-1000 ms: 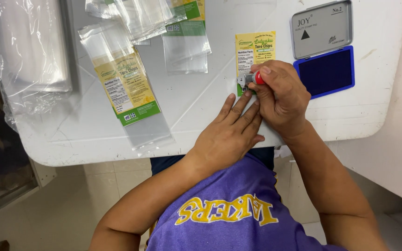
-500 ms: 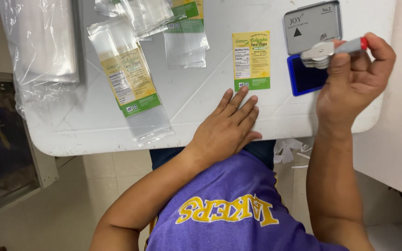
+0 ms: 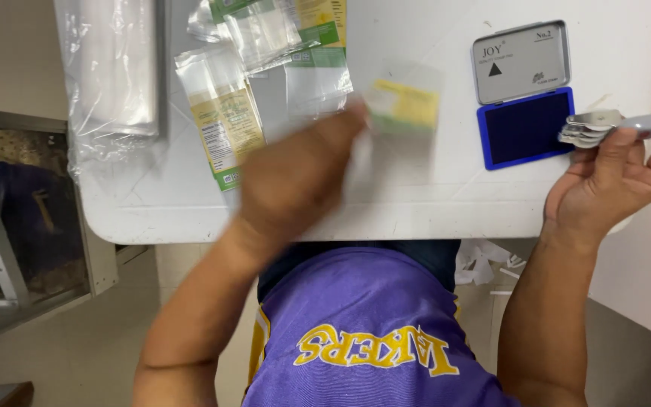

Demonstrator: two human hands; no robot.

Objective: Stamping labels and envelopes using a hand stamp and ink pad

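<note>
The right hand holds a metal stamper in a pinching grip just right of the open blue ink pad on the white bench. Left of the pad, the blurred left hand seems to touch a yellow-labelled clear packet; its grip I cannot tell.

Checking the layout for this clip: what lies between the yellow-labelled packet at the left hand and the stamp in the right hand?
In the head view, the open blue ink pad on the white table.
</note>
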